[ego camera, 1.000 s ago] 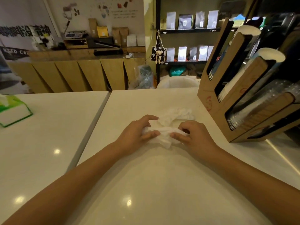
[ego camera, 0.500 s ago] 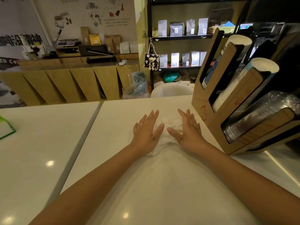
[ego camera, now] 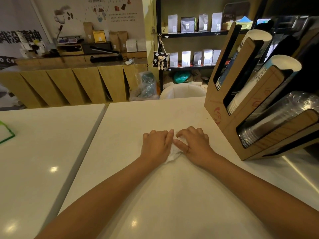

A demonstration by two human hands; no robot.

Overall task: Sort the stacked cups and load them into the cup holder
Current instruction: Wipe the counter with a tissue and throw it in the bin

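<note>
A brown cardboard cup holder (ego camera: 222,107) stands on the white counter at the right. Its slanted slots hold a stack of dark printed paper cups (ego camera: 224,78), a stack of white paper cups (ego camera: 245,97) and a stack of clear plastic cups (ego camera: 269,123). A crumpled white tissue (ego camera: 174,151) lies on the counter left of the holder. My left hand (ego camera: 156,144) and my right hand (ego camera: 194,144) rest on it side by side, fingers curled and bunching it between them. Most of the tissue is hidden under the hands.
A green and white tissue box (ego camera: 5,133) sits at the far left on the neighbouring white table (ego camera: 43,144). A gap runs between the two tabletops. Beyond the counter are a wooden bar, black shelves with pouches (ego camera: 188,25) and a white chair back (ego camera: 183,90).
Half a second ago both hands lay flat with fingers spread over the tissue. Now the fingers have curled in and gathered the tissue between the hands.
</note>
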